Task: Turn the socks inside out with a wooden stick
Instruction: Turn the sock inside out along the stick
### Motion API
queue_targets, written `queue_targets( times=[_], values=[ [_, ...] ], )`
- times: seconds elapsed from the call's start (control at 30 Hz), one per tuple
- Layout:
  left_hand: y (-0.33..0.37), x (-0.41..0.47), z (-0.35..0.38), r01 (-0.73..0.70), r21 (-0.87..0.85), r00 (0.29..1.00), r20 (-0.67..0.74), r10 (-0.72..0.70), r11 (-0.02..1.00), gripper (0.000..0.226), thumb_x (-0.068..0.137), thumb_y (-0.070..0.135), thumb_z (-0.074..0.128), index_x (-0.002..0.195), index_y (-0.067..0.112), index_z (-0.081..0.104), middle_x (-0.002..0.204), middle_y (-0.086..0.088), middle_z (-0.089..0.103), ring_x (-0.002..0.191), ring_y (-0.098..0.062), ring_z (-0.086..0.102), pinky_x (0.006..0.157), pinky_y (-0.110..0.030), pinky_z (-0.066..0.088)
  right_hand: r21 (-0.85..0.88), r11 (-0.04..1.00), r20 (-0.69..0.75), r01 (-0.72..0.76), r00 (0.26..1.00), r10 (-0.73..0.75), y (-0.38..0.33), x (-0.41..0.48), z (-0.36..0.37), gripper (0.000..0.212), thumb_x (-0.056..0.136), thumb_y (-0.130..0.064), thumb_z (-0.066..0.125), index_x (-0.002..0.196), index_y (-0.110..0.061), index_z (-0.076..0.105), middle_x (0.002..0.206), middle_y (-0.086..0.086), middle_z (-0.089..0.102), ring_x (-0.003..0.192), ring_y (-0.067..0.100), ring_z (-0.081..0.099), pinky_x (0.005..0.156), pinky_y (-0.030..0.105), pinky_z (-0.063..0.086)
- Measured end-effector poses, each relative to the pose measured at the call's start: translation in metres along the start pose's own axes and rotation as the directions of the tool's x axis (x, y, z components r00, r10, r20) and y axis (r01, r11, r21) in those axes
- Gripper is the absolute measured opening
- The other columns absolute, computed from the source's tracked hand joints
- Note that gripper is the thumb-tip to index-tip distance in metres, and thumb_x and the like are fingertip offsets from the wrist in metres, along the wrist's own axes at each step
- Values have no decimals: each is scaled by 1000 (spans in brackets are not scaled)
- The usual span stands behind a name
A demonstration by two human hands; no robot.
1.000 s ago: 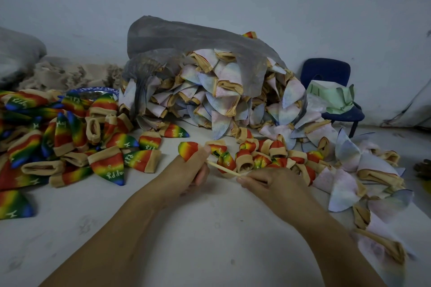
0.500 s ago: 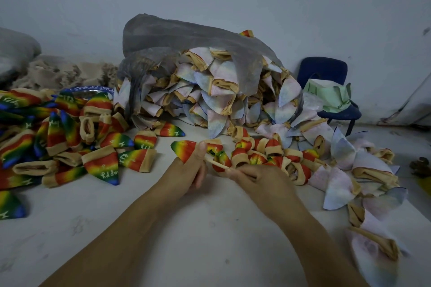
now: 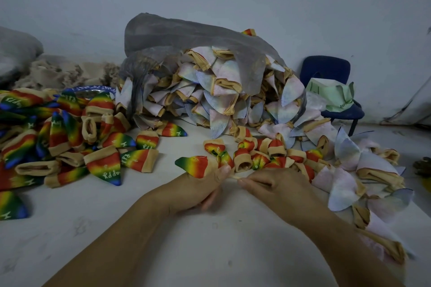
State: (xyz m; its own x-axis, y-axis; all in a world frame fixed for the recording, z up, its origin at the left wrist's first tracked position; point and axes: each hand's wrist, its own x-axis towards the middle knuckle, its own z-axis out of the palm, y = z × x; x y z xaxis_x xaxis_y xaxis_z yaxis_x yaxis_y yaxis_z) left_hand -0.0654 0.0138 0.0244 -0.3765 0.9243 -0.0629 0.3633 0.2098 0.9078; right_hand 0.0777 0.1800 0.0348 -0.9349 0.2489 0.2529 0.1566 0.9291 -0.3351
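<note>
Far left, a big heap of rainbow socks (image 3: 58, 137) sprawls across the white floor (image 3: 210, 240), bright sides out, tan cuffs showing, some with lettering. Behind them lies a mound of beige material (image 3: 70, 72) against the wall.

Coming to the middle, the left hand (image 3: 198, 189) grips one rainbow sock (image 3: 193, 166). Its thumb presses on the tan cuff, its fingers curl underneath, and the green toe points off to the left. Just beside it, a short pale stretch of the wooden stick (image 3: 234, 177) shows in the narrow gap between the two hands, running into the sock's cuff. The right hand (image 3: 277, 189) pinches the stick's other end, fingers curled tight around it. The hands are close together, low over the floor.

Just beyond the knuckles sits a small cluster of rainbow pieces (image 3: 263, 154), cuffs open. Behind that, a grey plastic bag (image 3: 186, 42) lies tipped on its side, spilling pale inside-out socks (image 3: 221, 100) forward.

Further right, more pale socks (image 3: 349, 182) trail down past the right wrist. At the back stands a blue chair (image 3: 326, 72) by the wall, with a green folded item (image 3: 331, 95) on its seat.
</note>
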Motion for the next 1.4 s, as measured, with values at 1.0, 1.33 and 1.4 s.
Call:
queue_targets(
  times=[1.0,1.33,1.4],
  values=[
    [-6,16,10,-189,-606,920,-385,-77,773,54,87,67,41,108,31,76,112,-1,74,110,-14,67,89,-26,51,381,882,-129,-276,929,346,-12,-2,35,34,78,-71,33,73,-51,60,80,-14,68,77,0,58,66,31,50],
    [-9,17,4,-259,-634,903,-426,-50,729,37,71,59,74,100,36,75,112,-1,74,108,-15,69,90,-26,51,305,919,-140,-249,943,302,-6,-4,34,48,86,-63,41,80,-25,69,67,-2,61,65,11,54,54,28,40],
    [-11,18,4,-259,-596,889,-454,-53,760,39,68,64,76,99,41,74,109,3,75,104,-11,70,92,-29,49,259,937,-150,-233,949,277,-5,-4,32,48,86,-63,39,81,-26,69,68,-2,62,65,11,55,57,31,43]
  ],
)
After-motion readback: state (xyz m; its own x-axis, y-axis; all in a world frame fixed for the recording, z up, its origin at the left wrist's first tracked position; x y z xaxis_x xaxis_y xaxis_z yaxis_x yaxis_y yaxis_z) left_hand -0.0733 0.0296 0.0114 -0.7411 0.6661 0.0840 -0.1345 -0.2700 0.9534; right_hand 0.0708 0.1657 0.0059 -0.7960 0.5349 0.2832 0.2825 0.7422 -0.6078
